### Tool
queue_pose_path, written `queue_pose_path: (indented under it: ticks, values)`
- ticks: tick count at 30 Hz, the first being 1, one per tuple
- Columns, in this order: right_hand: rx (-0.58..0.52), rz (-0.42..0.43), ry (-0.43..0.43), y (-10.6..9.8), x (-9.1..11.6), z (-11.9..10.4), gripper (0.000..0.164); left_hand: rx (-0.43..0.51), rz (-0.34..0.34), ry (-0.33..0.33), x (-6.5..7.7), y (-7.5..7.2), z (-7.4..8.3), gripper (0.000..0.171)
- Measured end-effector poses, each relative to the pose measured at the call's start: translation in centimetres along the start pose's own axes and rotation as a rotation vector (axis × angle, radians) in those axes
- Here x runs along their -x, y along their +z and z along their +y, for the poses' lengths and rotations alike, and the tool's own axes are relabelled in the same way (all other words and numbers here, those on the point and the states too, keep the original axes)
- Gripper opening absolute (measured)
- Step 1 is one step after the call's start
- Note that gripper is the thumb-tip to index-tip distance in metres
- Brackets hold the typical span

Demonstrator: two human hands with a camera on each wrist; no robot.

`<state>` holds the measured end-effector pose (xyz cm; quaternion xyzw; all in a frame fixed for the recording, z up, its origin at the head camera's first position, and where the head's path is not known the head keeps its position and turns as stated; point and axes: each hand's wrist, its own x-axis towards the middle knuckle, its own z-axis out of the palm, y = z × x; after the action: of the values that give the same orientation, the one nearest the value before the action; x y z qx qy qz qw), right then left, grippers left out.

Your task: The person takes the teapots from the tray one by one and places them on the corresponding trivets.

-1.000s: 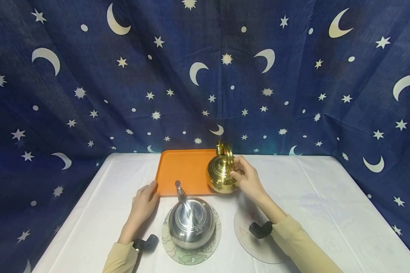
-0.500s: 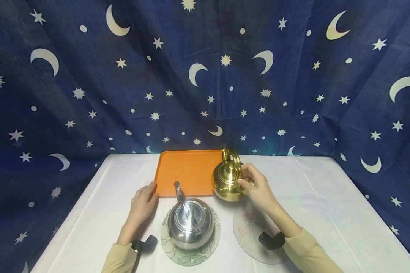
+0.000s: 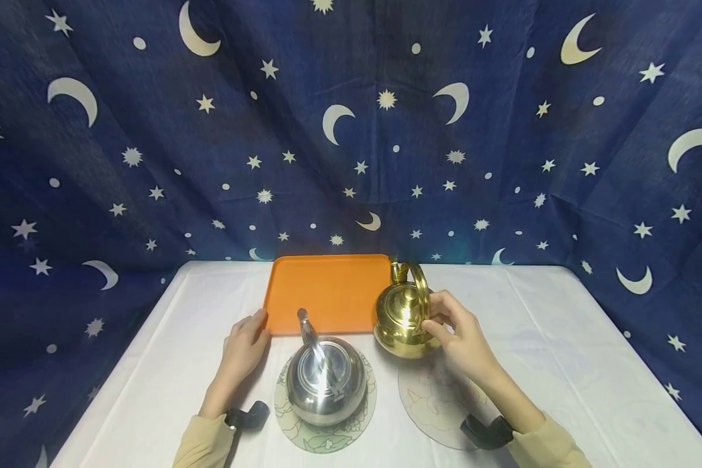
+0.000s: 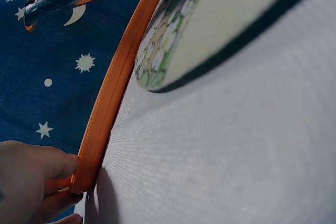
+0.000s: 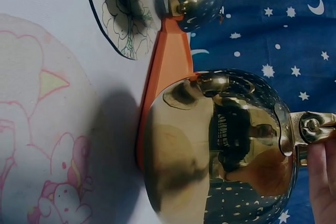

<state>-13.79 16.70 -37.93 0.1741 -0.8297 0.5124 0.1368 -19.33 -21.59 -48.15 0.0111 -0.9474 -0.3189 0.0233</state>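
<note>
A shiny gold kettle [image 3: 406, 318] hangs by its upright handle from my right hand [image 3: 459, 335], the thumb and fingers pinching the handle's near end. In the right wrist view, the kettle's rounded body [image 5: 236, 145] shows close up, and a dark shadow lies on the cloth beside it. It is at the right edge of an orange tray [image 3: 327, 292]. My left hand [image 3: 246, 344] grips the tray's near left corner; the left wrist view has the thumb and fingers [image 4: 58, 163] around that corner. A silver kettle [image 3: 325, 383] stands between my hands on a green-patterned round mat [image 3: 327, 445].
Below the gold kettle, a pale round mat [image 3: 439, 406] with pink drawings lies on the white tablecloth [image 3: 561, 364]. Behind the table hangs a dark blue curtain [image 3: 503, 130] with moons and stars. Dark wrist devices [image 3: 485, 432] stick out inward from both wrists.
My right hand has carried the gold kettle from over the tray's right end toward me and to the right. The left hand, tray and silver kettle have stayed in place.
</note>
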Motion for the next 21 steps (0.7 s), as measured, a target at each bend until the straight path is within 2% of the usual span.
queue_pose_path:
  ticks: [15, 21]
  values:
    - [-0.035, 0.030, -0.083, -1.6, 2.7, -0.5, 0.022, -0.002, 0.001, -0.004, -0.1, 0.0, 0.2, 0.053]
    - [-0.019, 0.031, -0.073, -2.2, 3.8, -0.5, 0.024, -0.007, -0.001, -0.001, 0.0, 0.0, 0.1, 0.053]
